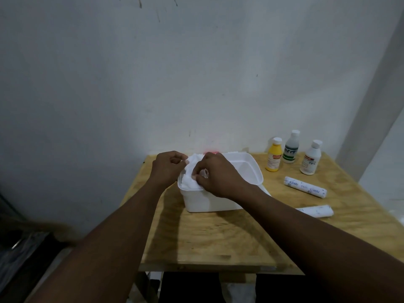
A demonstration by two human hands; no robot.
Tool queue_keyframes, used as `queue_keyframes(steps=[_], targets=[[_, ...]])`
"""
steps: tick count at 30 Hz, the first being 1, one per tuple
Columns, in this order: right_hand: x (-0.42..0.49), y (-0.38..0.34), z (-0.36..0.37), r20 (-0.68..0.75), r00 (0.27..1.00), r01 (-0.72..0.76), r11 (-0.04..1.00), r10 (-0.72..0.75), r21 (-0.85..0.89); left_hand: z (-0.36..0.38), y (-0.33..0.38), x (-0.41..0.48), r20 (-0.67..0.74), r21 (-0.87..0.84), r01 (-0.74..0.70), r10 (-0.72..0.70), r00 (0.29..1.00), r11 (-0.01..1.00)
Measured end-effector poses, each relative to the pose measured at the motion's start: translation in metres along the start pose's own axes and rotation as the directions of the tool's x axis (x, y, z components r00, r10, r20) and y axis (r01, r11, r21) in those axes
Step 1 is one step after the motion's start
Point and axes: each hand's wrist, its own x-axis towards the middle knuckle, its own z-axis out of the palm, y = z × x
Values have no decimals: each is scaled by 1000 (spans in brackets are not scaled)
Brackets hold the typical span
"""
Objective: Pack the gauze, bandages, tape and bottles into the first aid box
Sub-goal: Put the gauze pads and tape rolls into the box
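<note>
Three bottles still out on the wooden table (218,241), far right: yellow bottle (274,154), clear bottle with the green label (291,147), white bottle marked 70% (310,157). All upright, close together, well apart from the box. Two wrapped bandage rolls also unpacked, lying on their sides right of the box: far roll (305,187), near roll (317,211).

First aid box (240,169) is white, open, left of the table's centre. Only thing going in so far is the white gauze (192,171), bunched at the box's left end, partly over the rim. Right half of the box looks bare. No tape visible; could be hidden by the hands or already inside, can't tell.

My read: early stage, one item of several, most of the work left.

Grip: left hand (168,167) curled, thumb and fingers pinching the gauze's far-left edge just outside the box wall. Right hand (218,176) curled over the gauze from the right, fingertips (195,177) pressed together on the fabric near the near-left corner. Gauze sits between both hands, touching both, mostly under the right one.

Something red (211,152) peeks behind the box, too hidden to identify.
</note>
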Motion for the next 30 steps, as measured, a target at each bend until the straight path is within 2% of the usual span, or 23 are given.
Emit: queue_keyframes(steps=[6, 8, 11, 13, 16, 19, 21, 23, 26, 30], targets=[[3, 5, -1, -16, 1000, -18, 997, 19, 77, -6, 3, -1, 48, -37, 27, -26, 999, 999], [4, 5, -10, -55, 998, -29, 992, 36, 126, -10, 6, 2, 80, -74, 70, -64, 995, 995], [6, 8, -33, -165, 984, -32, 984, 61, 174, -17, 19, 9, 18, -65, 74, -73, 997, 995], [8, 17, -51, -231, 968, -60, 981, 102, 183, -19, 32, 11, -30, -35, 26, -27, 999, 999], [4, 38, -82, -282, 944, -134, 980, 172, 151, -11, 57, 9, -16, 23, -60, 60, 998, 998], [-9, 66, -110, -283, 917, -249, 958, 279, 139, 11, 84, 2, 37, 104, -173, 170, 985, 979], [-23, 87, -126, -268, 892, -336, 930, 364, 147, 31, 101, -4, 125, 158, -255, 237, 963, 954], [-39, 105, -136, -245, 866, -414, 900, 436, 139, 52, 116, -12, 232, 214, -372, 323, 918, 903], [-64, 131, -142, -201, 820, -522, 844, 537, 124, 83, 139, -26, 417, 290, -548, 412, 810, 785], [-87, 162, -132, -106, 779, -618, 785, 619, 39, 120, 156, -45, 668, 459, -736, 353, 655, 499]])
